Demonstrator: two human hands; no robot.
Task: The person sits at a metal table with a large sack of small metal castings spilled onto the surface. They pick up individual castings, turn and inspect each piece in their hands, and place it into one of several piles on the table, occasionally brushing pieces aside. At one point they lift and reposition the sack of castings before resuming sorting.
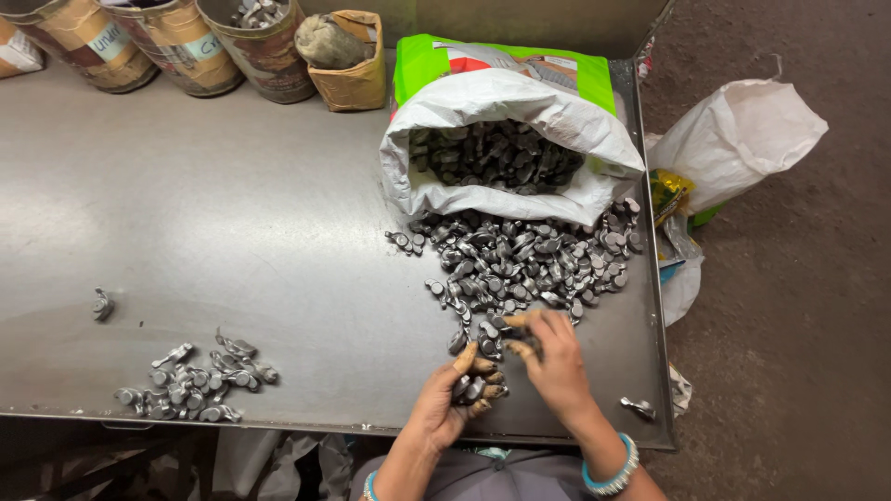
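Nearest the camera, several small grey metal forgings (471, 387) are cupped in the left hand (445, 404), its fingers curled half shut around them. Just beside it, the right hand (555, 364) is held with fingertips pinched toward one piece at the near edge of the loose grey pile (529, 264), which lies directly ahead of the fingers on the steel table (260, 213). More forgings are held in the open white woven sack (506, 153); a smaller heap (195, 380) lies well apart, leftward.
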